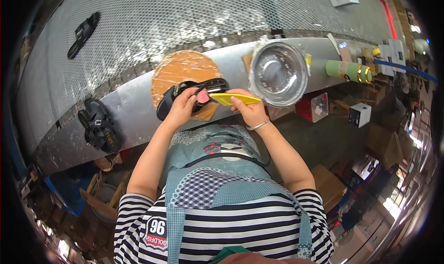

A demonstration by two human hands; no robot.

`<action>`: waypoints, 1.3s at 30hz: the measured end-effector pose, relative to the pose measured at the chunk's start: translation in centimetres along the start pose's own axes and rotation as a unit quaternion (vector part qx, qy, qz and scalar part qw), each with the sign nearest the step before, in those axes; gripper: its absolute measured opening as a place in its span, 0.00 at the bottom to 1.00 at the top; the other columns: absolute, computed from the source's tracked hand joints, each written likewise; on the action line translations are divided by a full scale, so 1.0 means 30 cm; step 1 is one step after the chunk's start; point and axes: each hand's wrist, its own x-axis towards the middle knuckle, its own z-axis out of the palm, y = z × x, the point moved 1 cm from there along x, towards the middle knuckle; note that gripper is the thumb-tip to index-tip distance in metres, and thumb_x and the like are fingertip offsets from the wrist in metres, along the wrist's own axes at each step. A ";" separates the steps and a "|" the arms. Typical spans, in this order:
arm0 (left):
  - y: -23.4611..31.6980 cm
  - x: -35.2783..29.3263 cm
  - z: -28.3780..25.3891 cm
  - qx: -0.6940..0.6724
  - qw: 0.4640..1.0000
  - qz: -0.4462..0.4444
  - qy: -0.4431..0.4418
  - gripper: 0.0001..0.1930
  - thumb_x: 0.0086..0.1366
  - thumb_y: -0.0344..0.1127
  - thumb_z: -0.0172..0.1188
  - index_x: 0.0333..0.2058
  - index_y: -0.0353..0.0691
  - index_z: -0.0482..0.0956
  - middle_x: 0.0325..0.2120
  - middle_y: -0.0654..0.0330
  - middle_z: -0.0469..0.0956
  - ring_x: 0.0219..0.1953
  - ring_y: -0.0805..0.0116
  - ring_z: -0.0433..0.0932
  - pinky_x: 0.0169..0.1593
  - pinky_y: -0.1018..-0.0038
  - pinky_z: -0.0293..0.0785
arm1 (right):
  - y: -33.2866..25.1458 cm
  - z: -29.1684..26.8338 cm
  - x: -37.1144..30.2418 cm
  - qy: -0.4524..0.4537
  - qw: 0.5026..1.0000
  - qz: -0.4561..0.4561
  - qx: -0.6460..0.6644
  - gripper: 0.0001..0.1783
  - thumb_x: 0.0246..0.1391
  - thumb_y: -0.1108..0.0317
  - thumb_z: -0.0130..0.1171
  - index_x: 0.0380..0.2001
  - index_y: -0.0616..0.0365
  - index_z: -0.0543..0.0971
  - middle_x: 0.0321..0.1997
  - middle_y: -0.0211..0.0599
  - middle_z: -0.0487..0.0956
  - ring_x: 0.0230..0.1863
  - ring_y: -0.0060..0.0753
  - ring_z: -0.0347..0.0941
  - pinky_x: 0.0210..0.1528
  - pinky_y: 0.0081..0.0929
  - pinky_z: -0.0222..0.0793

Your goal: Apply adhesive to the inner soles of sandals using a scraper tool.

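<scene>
A black sandal (214, 84) rests at the near edge of a round brown board (182, 67) covered with smears. My left hand (183, 107) is closed on the sandal's strap, and a small pink patch (202, 96) shows beside the fingers. In my right hand (252, 111) is a flat yellow-handled tool (235, 99), its narrow end pointing left to the pink patch. What the tool's working end is, I cannot make out. Right of the board stands a clear plastic basin (259, 81) with whitish residue inside.
A wide mesh conveyor (171, 14) runs behind the metal ledge (134, 100), carrying a lone black sandal (83, 35). Another pair of black sandals (99, 125) lies on the ledge at left. A green cylinder (344, 71) lies at right; a red box (311, 108) stands below.
</scene>
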 end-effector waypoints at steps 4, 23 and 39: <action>0.033 -0.018 0.016 0.030 0.999 -0.015 0.017 0.14 0.67 0.27 0.43 0.48 0.32 0.71 0.40 0.55 0.75 0.44 0.68 0.73 0.51 0.74 0.67 | -0.120 -0.239 -0.023 0.234 0.970 -0.061 -0.038 0.12 0.59 0.65 0.56 0.43 0.59 0.78 0.31 0.31 0.79 0.20 0.14 0.70 0.22 0.12 0.67; -0.001 -0.046 0.148 0.063 0.978 -0.043 0.192 0.11 0.66 0.27 0.46 0.44 0.30 0.73 0.49 0.48 0.71 0.50 0.58 0.72 0.53 0.71 0.66 | -0.032 -0.583 -0.024 0.194 0.967 0.167 0.013 0.13 0.55 0.64 0.59 0.40 0.61 0.78 0.25 0.32 0.77 0.15 0.17 0.68 0.15 0.15 0.63; -0.029 -0.054 0.141 -0.050 0.988 -0.051 0.134 0.12 0.67 0.27 0.43 0.47 0.32 0.71 0.51 0.59 0.71 0.37 0.74 0.71 0.45 0.79 0.67 | 0.015 -0.074 0.070 0.042 0.998 0.049 0.016 0.13 0.58 0.67 0.57 0.44 0.60 0.77 0.31 0.29 0.78 0.25 0.15 0.70 0.27 0.14 0.67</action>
